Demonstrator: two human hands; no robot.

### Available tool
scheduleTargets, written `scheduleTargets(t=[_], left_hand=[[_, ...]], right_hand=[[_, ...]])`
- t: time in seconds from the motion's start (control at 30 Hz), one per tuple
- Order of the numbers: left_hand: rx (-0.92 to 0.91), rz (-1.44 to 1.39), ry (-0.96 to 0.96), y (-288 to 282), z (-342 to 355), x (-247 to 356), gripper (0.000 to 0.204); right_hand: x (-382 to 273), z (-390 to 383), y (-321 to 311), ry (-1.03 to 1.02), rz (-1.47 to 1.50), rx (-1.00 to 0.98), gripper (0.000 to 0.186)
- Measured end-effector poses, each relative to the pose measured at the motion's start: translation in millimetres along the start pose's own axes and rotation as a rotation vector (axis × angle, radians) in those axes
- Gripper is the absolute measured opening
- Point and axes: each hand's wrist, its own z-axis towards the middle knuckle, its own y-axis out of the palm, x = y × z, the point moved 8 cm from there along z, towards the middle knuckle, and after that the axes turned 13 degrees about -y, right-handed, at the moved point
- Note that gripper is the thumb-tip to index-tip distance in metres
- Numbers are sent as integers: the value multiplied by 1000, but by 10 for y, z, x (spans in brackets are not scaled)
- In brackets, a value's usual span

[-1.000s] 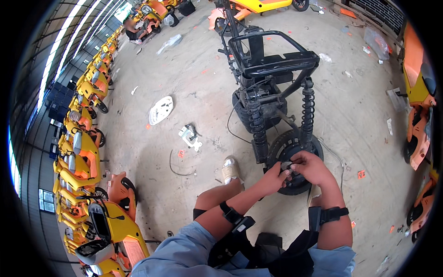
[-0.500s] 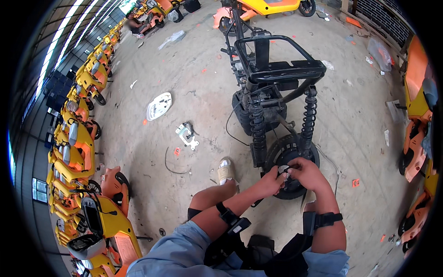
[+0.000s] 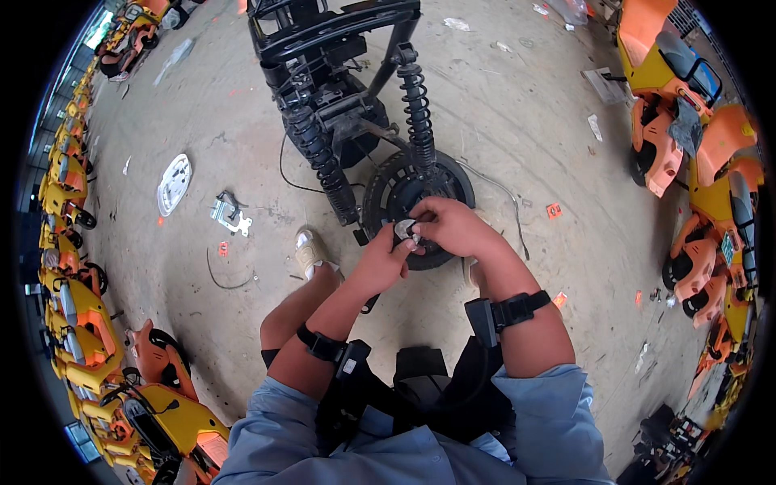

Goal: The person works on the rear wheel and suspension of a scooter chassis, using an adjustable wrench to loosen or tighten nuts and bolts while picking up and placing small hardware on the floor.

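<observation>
Nearest, each of the person's forearms carries a black strapped device, that on the right forearm at [image 3: 517, 309]. Ahead of them, the left hand [image 3: 385, 260] and the right hand [image 3: 454, 228] meet. The left thumb and fingers are nearly closed, pinching a small silver-grey part [image 3: 406, 229]; the right thumb and fingertips close on its other side. The part is held between both hands, in line of sight over the lower edge of the black wheel [image 3: 377, 200]; contact with the wheel cannot be confirmed.

Condition of the work: the wheel sits in place below the left shock absorber [image 3: 317, 152] and right shock absorber [image 3: 416, 105], both fitted. The black scooter frame [image 3: 356, 23] stands without body panels; on this evidence, refitting of panels appears outstanding. The small part is judged loose, not mounted. What it fits cannot be determined.

Left on the floor, apart from the frame, lie a metal bracket [image 3: 235, 219] and a white oval panel [image 3: 174, 186]. Beyond, yellow-and-orange scooters [image 3: 85, 315] line the left side.
</observation>
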Motion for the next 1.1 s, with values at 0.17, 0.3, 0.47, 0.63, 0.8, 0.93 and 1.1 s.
scheduleTargets(t=[0.17, 0.3, 0.47, 0.63, 0.8, 0.93, 1.1], left_hand=[[-6, -3, -15, 4, -77, -5, 26], [17, -3, 6, -6, -38, -33, 27], [34, -25, 18, -39, -22, -22, 27], [58, -23, 32, -95, 7, -4, 26], [46, -20, 33, -116, 50, 70, 27], [9, -57, 82, -172, 70, 34, 30], [-35, -130, 69, -122, 79, 99, 30]], right_hand=[[60, -33, 39, 15, 0, -9, 28], [99, -57, 41, 34, 49, -3, 29], [140, -30, 41, 72, 119, 1, 30], [78, 26, 26, 88, 92, -44, 29], [54, 68, -39, 35, 105, -7, 32], [32, 127, -23, 21, 177, -3, 39], [101, 161, -40, 40, 275, -2, 35]])
